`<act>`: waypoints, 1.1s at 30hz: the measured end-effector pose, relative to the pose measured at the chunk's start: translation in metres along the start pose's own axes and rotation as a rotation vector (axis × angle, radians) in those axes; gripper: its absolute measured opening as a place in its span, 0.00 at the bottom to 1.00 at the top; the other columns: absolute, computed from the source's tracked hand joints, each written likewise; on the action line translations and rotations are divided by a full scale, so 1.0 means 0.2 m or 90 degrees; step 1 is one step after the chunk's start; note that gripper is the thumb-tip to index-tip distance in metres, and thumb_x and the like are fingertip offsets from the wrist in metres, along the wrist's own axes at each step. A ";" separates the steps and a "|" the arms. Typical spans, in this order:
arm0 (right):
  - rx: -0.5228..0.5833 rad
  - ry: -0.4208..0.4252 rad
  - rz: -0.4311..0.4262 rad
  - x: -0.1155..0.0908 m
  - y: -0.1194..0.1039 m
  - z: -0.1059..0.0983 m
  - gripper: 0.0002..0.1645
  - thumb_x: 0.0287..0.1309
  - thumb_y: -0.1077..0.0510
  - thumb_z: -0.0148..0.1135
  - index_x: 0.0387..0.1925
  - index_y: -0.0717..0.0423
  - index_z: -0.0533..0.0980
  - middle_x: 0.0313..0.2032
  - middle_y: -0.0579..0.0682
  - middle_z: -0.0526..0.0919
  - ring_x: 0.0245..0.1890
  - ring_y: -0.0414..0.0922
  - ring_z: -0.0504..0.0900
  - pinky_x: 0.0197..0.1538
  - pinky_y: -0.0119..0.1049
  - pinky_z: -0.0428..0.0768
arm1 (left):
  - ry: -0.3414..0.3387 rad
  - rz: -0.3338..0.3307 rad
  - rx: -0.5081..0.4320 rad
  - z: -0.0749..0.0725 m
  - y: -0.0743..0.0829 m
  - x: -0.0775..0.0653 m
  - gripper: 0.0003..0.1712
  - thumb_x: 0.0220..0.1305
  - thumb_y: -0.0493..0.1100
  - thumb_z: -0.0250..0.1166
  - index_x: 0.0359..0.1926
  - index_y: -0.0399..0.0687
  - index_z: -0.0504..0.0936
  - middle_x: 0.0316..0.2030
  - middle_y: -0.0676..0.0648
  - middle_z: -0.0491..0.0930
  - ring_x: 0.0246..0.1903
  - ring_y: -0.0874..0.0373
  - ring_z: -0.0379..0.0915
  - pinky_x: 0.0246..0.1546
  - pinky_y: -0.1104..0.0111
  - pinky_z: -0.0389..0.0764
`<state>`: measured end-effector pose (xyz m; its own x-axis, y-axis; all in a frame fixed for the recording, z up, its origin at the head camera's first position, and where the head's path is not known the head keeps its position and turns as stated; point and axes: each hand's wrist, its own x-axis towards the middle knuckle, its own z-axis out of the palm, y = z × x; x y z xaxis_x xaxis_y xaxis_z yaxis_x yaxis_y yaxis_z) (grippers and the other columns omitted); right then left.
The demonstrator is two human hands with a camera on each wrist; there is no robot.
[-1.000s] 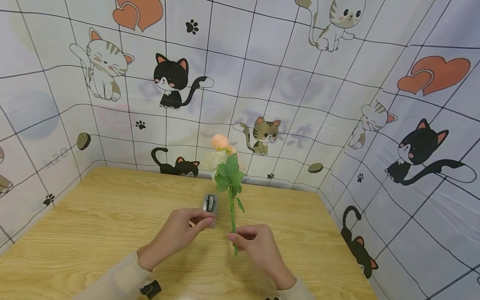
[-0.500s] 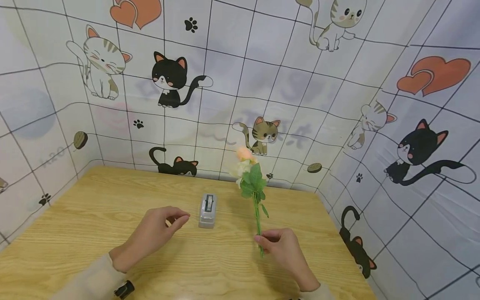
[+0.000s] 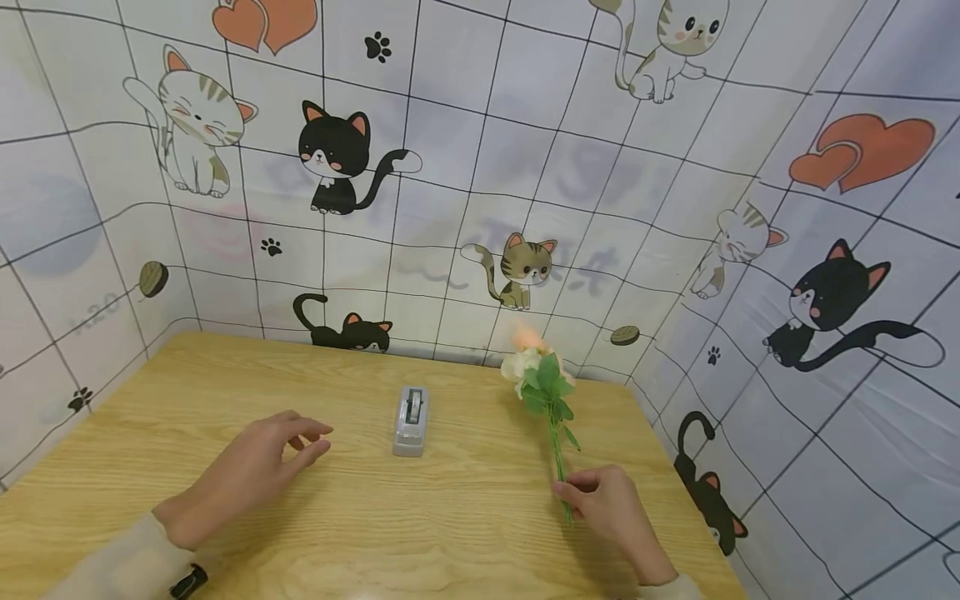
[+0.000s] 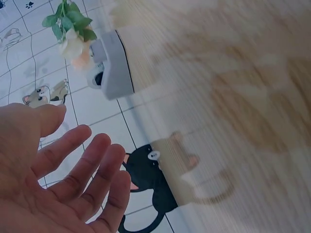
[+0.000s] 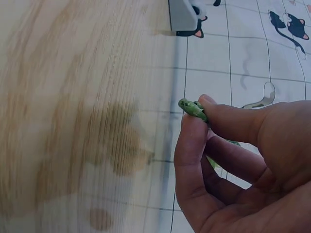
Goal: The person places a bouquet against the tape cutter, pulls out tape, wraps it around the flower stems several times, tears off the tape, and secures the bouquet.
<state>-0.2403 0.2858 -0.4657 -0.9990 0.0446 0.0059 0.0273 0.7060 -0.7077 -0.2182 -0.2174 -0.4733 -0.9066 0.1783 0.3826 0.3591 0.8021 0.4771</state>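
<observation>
My right hand (image 3: 611, 504) pinches the green stems of a small bunch of flowers (image 3: 553, 387) between thumb and fingers, near their lower ends. White and peach blooms top the bunch, with green leaves below them. The cut stem ends (image 5: 192, 108) poke out past the fingertips in the right wrist view. A grey tape dispenser (image 3: 411, 421) stands on the table between the two hands. Left of it, my left hand (image 3: 251, 471) holds nothing; its fingers are loosely bent, and the left wrist view shows its palm (image 4: 29, 165) bare.
The wood-grain table (image 3: 375, 525) ends at a cloth backdrop (image 3: 450, 167) printed with cats, hearts and grid lines. The backdrop rises behind the table and along both sides. A dark band (image 3: 187, 581) circles the left sleeve.
My right hand has carried the flowers rightward, and their blooms have come lower. My left hand has drawn away leftward from the tape dispenser, which now shows fully.
</observation>
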 end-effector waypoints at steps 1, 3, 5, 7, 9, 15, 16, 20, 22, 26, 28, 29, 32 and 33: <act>-0.010 0.003 0.002 0.00 0.01 -0.01 0.07 0.72 0.55 0.84 0.41 0.56 0.97 0.30 0.49 0.95 0.26 0.42 0.88 0.31 0.33 0.81 | 0.000 0.003 0.007 -0.01 -0.01 -0.01 0.14 0.79 0.48 0.79 0.60 0.53 0.96 0.50 0.56 0.93 0.44 0.62 0.86 0.40 0.68 0.86; -0.032 0.006 0.010 0.01 0.03 -0.02 0.08 0.72 0.55 0.84 0.40 0.56 0.97 0.29 0.48 0.95 0.25 0.41 0.88 0.32 0.33 0.81 | -0.001 0.009 0.022 -0.02 -0.04 -0.02 0.17 0.79 0.49 0.79 0.63 0.53 0.95 0.52 0.52 0.93 0.46 0.58 0.88 0.40 0.65 0.87; -0.053 0.004 0.022 0.02 0.06 -0.04 0.08 0.72 0.54 0.84 0.39 0.55 0.97 0.27 0.47 0.94 0.24 0.41 0.87 0.32 0.34 0.81 | -0.001 0.017 0.032 -0.03 -0.06 -0.03 0.20 0.79 0.50 0.80 0.65 0.52 0.93 0.54 0.49 0.93 0.48 0.54 0.89 0.42 0.60 0.90; -0.071 0.001 0.031 0.02 0.08 -0.05 0.08 0.72 0.54 0.84 0.38 0.55 0.97 0.25 0.47 0.93 0.24 0.41 0.87 0.33 0.34 0.81 | 0.000 0.027 0.051 -0.04 -0.09 -0.05 0.23 0.78 0.52 0.80 0.67 0.51 0.92 0.56 0.46 0.92 0.50 0.49 0.91 0.45 0.52 0.93; -0.087 0.002 0.033 0.03 0.10 -0.06 0.09 0.71 0.54 0.85 0.38 0.55 0.97 0.25 0.47 0.93 0.24 0.41 0.88 0.33 0.35 0.82 | 0.004 0.036 0.072 -0.04 -0.11 -0.06 0.25 0.77 0.52 0.81 0.68 0.49 0.92 0.58 0.43 0.91 0.52 0.44 0.92 0.49 0.45 0.94; -0.100 0.002 0.034 0.05 0.14 -0.07 0.10 0.69 0.54 0.86 0.38 0.58 0.96 0.27 0.47 0.93 0.23 0.42 0.88 0.32 0.37 0.84 | 0.001 0.054 0.116 -0.05 -0.16 -0.07 0.31 0.74 0.56 0.83 0.70 0.46 0.91 0.60 0.38 0.89 0.54 0.40 0.90 0.50 0.39 0.93; -0.101 0.002 0.037 0.06 0.15 -0.07 0.10 0.69 0.55 0.86 0.38 0.59 0.95 0.26 0.47 0.93 0.23 0.42 0.88 0.31 0.37 0.83 | -0.004 0.053 0.117 -0.06 -0.16 -0.07 0.31 0.74 0.57 0.82 0.70 0.46 0.90 0.61 0.38 0.89 0.54 0.40 0.89 0.50 0.39 0.92; -0.092 -0.006 0.061 0.07 0.17 -0.06 0.13 0.69 0.55 0.86 0.42 0.62 0.93 0.28 0.48 0.92 0.21 0.43 0.87 0.29 0.37 0.83 | -0.021 0.036 0.123 -0.07 -0.16 -0.08 0.34 0.75 0.60 0.81 0.72 0.47 0.89 0.64 0.36 0.87 0.57 0.35 0.89 0.52 0.32 0.90; -0.091 -0.012 0.066 0.08 0.18 -0.06 0.15 0.69 0.55 0.86 0.45 0.64 0.91 0.30 0.49 0.92 0.21 0.43 0.87 0.29 0.38 0.83 | -0.025 0.025 0.127 -0.07 -0.16 -0.09 0.35 0.76 0.62 0.80 0.73 0.48 0.89 0.66 0.35 0.86 0.58 0.33 0.89 0.53 0.29 0.88; -0.113 -0.015 0.045 0.09 0.20 -0.07 0.19 0.69 0.54 0.86 0.49 0.66 0.90 0.34 0.52 0.94 0.27 0.44 0.89 0.31 0.40 0.84 | -0.037 0.008 0.137 -0.07 -0.16 -0.09 0.36 0.77 0.65 0.78 0.75 0.50 0.88 0.69 0.33 0.84 0.61 0.29 0.87 0.53 0.25 0.86; -0.130 -0.014 0.032 0.09 0.21 -0.08 0.19 0.69 0.54 0.86 0.48 0.65 0.90 0.36 0.52 0.95 0.31 0.45 0.90 0.33 0.41 0.85 | -0.044 0.003 0.142 -0.06 -0.16 -0.09 0.37 0.77 0.66 0.77 0.76 0.50 0.87 0.71 0.32 0.83 0.62 0.27 0.86 0.55 0.25 0.85; -0.137 -0.013 0.029 0.09 0.22 -0.08 0.19 0.69 0.53 0.85 0.48 0.65 0.90 0.37 0.53 0.95 0.34 0.46 0.90 0.34 0.41 0.85 | -0.046 0.001 0.144 -0.06 -0.16 -0.10 0.38 0.77 0.66 0.77 0.76 0.51 0.87 0.72 0.31 0.82 0.63 0.27 0.86 0.55 0.24 0.85; -0.151 -0.011 0.024 0.09 0.23 -0.08 0.18 0.70 0.53 0.85 0.48 0.64 0.90 0.38 0.53 0.95 0.37 0.48 0.91 0.36 0.42 0.86 | -0.051 -0.002 0.148 -0.05 -0.16 -0.10 0.40 0.77 0.68 0.77 0.77 0.51 0.86 0.74 0.30 0.80 0.63 0.26 0.85 0.57 0.23 0.84; -0.152 -0.009 0.024 0.09 0.23 -0.08 0.18 0.70 0.53 0.85 0.48 0.63 0.90 0.39 0.52 0.95 0.38 0.48 0.91 0.36 0.42 0.86 | -0.050 -0.002 0.147 -0.05 -0.16 -0.11 0.41 0.76 0.68 0.77 0.78 0.51 0.85 0.74 0.29 0.80 0.63 0.25 0.85 0.58 0.23 0.84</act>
<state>-0.2565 0.3301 -0.4870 -0.9974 0.0657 -0.0278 0.0706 0.8509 -0.5206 -0.2085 -0.2535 -0.4886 -0.9254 0.2126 0.3138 0.3044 0.9102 0.2809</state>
